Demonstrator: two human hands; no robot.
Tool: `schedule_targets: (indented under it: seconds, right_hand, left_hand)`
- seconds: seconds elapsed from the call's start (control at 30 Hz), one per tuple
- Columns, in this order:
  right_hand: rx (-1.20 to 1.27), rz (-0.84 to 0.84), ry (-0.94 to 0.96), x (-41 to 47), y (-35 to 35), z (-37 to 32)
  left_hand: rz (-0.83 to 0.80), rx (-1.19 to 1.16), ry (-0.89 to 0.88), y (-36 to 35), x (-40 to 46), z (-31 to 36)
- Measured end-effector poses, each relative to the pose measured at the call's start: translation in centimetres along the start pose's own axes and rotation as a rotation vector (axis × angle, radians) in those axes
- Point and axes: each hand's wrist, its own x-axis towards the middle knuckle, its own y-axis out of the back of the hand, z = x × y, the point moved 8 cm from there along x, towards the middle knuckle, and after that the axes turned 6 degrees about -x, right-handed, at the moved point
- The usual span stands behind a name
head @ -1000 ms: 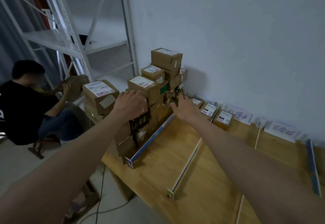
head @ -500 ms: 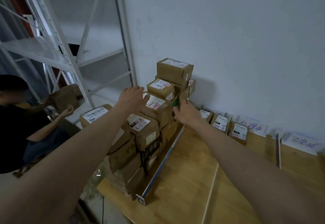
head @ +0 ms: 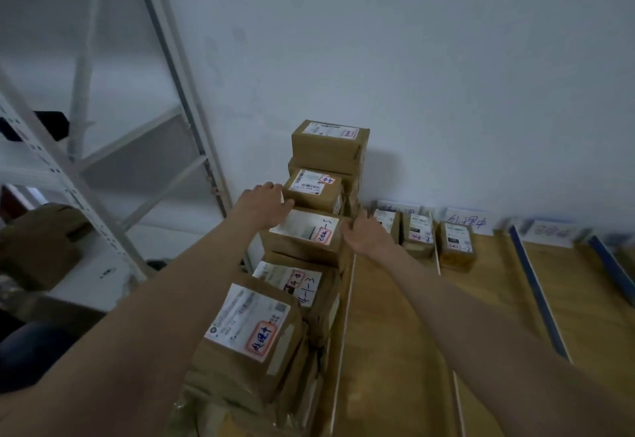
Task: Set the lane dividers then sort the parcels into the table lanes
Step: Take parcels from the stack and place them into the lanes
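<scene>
White metal shelving (head: 103,175) stands left of the hands against a pale wall; a wooden table (head: 395,316) crossed by lane dividers (head: 536,285) stretches to their right. Stacked parcels (head: 275,299) carry shipping labels with handwriting, one reading "4-1-3". The left hand (head: 263,204) and right hand (head: 364,235), fingers curled, grip opposite sides of one labelled parcel (head: 304,235) mid-stack, between them.

A parcel (head: 295,287) label reads "4-1-3"; a wall card (head: 468,223) reads "处理中".
</scene>
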Motion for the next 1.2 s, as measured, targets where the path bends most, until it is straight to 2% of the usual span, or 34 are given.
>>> schedule_targets:
  seconds: [0.13, 0.23, 0.33, 0.47, 0.7, 0.83, 0.97, 1.1, 1.2]
  right_hand:
    - [0.067, 0.009, -0.083, 0.2, -0.9, -0.7]
    - [0.126, 0.005, -0.132, 0.1, -1.3, -1.0]
    - [0.170, 0.009, -0.146, -0.3, -1.4, -1.3]
    - [0.249, 0.038, -0.142, -1.3, -0.6, -1.8]
    - [0.480, 0.096, -0.135, -3.6, 3.2, -1.8]
    - [0.448, 0.105, -0.107, -5.3, 6.3, -1.1]
    - [0.405, -0.020, -0.093, -7.7, 8.4, 0.5]
    - [0.400, -0.169, -0.158, -10.8, 9.4, 3.2]
    - [0.367, -0.185, -0.231, -13.0, 9.8, 5.8]
  left_hand:
    - [-0.127, -0.075, -0.001, -2.5, 0.8, -1.4]
    - [-0.315, -0.211, 0.026, -4.5, 0.8, -2.0]
    - [-0.380, -0.295, 0.023, -5.1, 0.7, -2.3]
    - [-0.360, -0.330, 0.016, -4.2, -0.1, -2.1]
    - [-0.211, -0.448, -0.077, -0.5, -2.1, -0.4]
    - [-0.158, -0.507, -0.149, 1.7, -3.3, 2.0]
    - [-0.139, -0.488, -0.208, 2.9, -3.6, 4.8]
    - [-0.130, -0.415, -0.282, 3.7, -4.5, 8.5]
    - [-0.160, -0.407, -0.355, 3.6, -5.5, 12.1]
